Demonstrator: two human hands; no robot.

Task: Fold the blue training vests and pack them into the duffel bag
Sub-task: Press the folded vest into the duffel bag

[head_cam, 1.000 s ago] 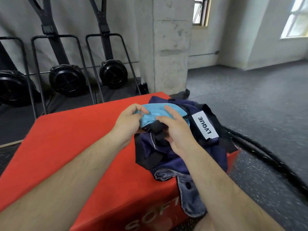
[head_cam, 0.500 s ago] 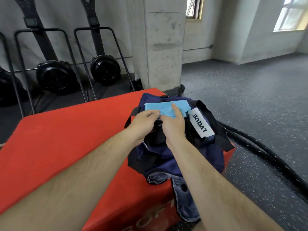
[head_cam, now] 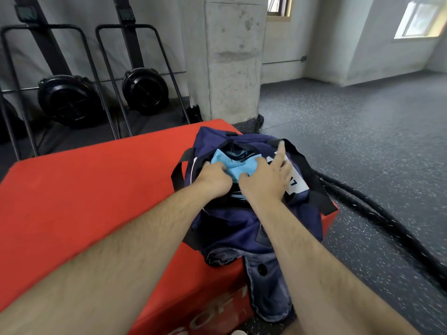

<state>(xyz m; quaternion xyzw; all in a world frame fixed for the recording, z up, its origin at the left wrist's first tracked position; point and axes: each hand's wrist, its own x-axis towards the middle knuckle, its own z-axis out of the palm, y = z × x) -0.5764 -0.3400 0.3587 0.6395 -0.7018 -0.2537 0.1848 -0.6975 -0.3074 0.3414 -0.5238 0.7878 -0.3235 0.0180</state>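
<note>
Left hand grips folded blue vest inside duffel bag; right hand released, fingers spread, presses on it.

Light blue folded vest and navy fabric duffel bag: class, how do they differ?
The light blue folded vest is pale and small; the navy fabric duffel bag is dark and larger. The vest sits in the opening; the bag lies open around it. Both are soft fabric.
</note>
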